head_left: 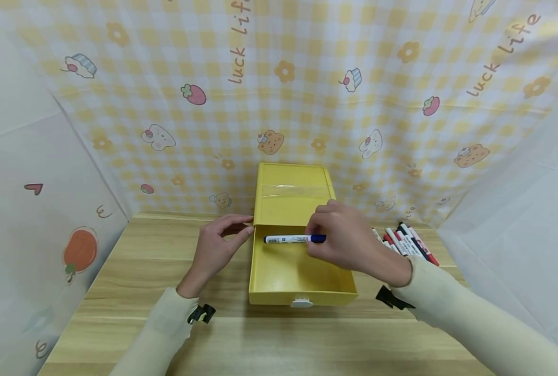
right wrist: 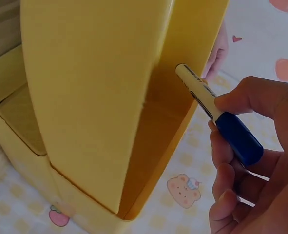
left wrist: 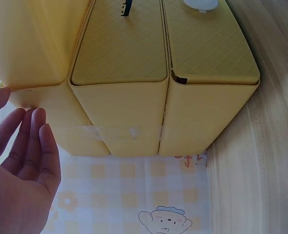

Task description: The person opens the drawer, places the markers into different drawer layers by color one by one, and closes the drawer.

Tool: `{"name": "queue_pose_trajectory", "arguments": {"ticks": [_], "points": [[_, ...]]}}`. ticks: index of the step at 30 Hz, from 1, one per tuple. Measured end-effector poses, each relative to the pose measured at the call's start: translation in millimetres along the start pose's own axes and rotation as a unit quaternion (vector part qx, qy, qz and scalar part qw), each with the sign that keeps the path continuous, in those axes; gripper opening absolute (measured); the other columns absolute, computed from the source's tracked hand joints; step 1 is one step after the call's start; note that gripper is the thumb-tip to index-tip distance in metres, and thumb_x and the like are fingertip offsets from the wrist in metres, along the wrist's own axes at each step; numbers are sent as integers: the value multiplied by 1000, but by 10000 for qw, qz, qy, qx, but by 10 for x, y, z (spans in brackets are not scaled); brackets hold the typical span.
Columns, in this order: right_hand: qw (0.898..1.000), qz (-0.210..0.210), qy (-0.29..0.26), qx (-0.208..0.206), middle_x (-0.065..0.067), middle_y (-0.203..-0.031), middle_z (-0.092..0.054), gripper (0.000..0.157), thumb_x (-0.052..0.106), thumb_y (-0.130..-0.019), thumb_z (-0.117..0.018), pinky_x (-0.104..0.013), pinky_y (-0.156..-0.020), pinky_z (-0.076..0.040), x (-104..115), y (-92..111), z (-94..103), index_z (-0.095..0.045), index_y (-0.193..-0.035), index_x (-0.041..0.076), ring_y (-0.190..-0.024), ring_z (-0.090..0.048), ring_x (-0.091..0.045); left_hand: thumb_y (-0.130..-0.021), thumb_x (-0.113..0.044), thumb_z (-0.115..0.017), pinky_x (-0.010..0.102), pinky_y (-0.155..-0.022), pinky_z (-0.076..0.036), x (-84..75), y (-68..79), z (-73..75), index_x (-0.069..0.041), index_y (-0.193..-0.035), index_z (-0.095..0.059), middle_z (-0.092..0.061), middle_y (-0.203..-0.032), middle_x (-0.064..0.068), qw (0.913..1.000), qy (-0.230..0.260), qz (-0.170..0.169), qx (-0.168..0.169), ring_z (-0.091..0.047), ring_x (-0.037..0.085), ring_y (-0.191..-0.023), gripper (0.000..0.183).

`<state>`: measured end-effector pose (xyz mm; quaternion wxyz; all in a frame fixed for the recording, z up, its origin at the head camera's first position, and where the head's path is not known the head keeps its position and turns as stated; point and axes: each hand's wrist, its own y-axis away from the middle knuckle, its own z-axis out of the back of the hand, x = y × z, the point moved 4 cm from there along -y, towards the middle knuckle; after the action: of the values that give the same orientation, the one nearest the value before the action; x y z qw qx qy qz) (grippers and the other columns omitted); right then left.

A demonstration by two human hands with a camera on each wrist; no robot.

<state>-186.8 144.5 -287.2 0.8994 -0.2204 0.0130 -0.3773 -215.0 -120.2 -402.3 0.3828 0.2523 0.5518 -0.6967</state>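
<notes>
My right hand (head_left: 342, 237) pinches a white whiteboard marker with a blue cap (head_left: 285, 239) near its cap end. The marker lies level over the pulled-out top drawer (head_left: 279, 277) of a yellow drawer cabinet (head_left: 293, 209). In the right wrist view, thumb and fingers hold the marker (right wrist: 200, 92) at the drawer's mouth. At the cabinet's left side is my left hand (head_left: 217, 245), thumb and fingertips at the edge where drawer meets body. The left wrist view shows that hand (left wrist: 24, 170) with its fingers extended beside the cabinet's side wall (left wrist: 56, 109).
Several markers (head_left: 405, 240) with red, black and green caps lie on the wooden table (head_left: 166, 271) to the right of the cabinet. Two closed drawers (left wrist: 119, 44) sit below the pulled-out one. A yellow checked cloth (head_left: 213, 125) hangs behind.
</notes>
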Motion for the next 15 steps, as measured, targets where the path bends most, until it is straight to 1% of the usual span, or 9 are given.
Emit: {"name": "queue_pose_trajectory", "arguments": {"ticks": [4,8,12,15], "points": [[9994,-33,204,266,10,-81,-69,6,19,-80,-85,-30,-58,-48,41,-80,-19,-79,-81,18,-76,-58,-14,-97,-1,-85,25,-88,-63,-5,-1,1,-2,-119,-83,-81,-112,8,10000,-37,5,13,-78,24,-97,22],[9976,-130,260,623,12,-82,-67,6,20,-81,-84,-30,-57,-48,79,-143,-55,-78,-80,21,-80,-58,-15,-97,-1,-85,25,-89,-63,-6,-1,3,-2,-119,-83,-81,-112,8,10000,-54,10,14,-78,24,-97,22],[9942,-153,354,1008,13,-79,-63,13,19,-83,-83,-28,-55,-47,128,-203,-101,-74,-75,23,-80,-57,-15,-96,-1,-85,24,-89,-63,-3,3,5,-2,-118,-83,-81,-112,8,10000,-62,-1,-1,-78,23,-97,22],[9918,-113,450,1189,13,-74,-58,19,16,-82,-82,-28,-55,-45,173,-242,-118,-69,-71,24,-79,-57,-15,-96,-1,-85,24,-89,-63,-2,6,7,-2,-118,-83,-81,-112,8,10000,-71,-25,-7,-78,23,-96,22]]}}
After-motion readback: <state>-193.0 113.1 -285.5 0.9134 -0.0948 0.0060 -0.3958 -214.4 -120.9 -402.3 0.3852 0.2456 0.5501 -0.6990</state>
